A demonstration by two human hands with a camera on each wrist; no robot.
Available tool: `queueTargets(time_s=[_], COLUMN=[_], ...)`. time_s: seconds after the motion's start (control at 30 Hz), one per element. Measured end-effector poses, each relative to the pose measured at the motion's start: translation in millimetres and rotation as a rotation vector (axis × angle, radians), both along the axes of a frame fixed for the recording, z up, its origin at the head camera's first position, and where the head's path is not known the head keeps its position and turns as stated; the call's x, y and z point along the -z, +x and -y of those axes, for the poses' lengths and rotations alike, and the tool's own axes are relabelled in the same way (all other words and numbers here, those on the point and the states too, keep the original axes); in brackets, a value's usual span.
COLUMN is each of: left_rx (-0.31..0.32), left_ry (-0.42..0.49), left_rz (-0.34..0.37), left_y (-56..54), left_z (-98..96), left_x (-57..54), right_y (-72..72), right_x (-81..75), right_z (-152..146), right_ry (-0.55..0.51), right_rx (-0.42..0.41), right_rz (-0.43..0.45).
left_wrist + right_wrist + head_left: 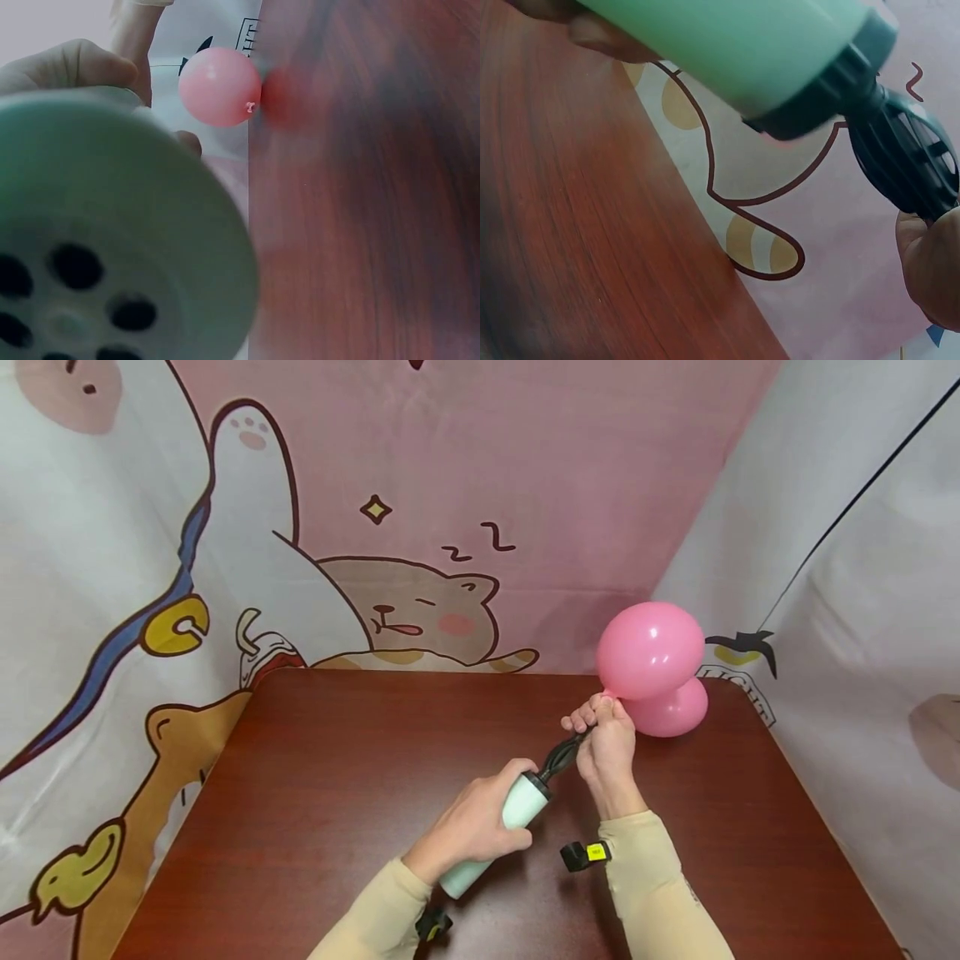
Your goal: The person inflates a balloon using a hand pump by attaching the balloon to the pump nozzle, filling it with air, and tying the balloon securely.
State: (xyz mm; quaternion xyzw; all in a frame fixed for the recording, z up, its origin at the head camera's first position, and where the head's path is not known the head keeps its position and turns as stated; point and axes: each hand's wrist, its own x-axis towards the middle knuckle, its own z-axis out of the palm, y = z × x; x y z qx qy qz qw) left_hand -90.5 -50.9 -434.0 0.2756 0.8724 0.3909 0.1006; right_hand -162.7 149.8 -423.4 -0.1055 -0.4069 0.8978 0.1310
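Observation:
My left hand (pixel 476 818) grips a mint-green balloon pump (pixel 525 802), tilted up to the right above the table. At the pump's far end is a black ribbed nozzle (pixel 558 758). My right hand (pixel 611 752) pinches the neck of an inflated pink balloon (pixel 651 652) at the tip of that nozzle; its fingers hide the join. In the right wrist view, the right hand (pixel 934 270) closes round the nozzle's narrow end. A second pink balloon (pixel 671 710) sits behind, and its knot shows in the left wrist view. The pump's holed end (pixel 127 202) fills that view's lower left.
Under my hands lies a dark red-brown wooden table (pixel 360 760). A pink cartoon curtain (pixel 585 485) hangs behind its back edge, with white cloth (pixel 862 610) along the right. Small black wrist cameras (pixel 576 857) stick out from both sleeves.

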Motion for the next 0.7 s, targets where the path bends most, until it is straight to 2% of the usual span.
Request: queueTargets(time_s=[0.37, 0.7], left_rx=[-0.032, -0.095], left_ry=[-0.03, -0.07], left_rz=[0.016, -0.017], left_y=[2.3, -11.8], left_z=[13.3, 28.0], left_x=[10.5, 14.6], right_y=[-1.1, -1.0], right_x=[4.2, 3.7], right_z=[-19, -24], right_ry=[0.045, 0.095], right_rx=[0.028, 0.007], right_rz=[0.02, 0.029])
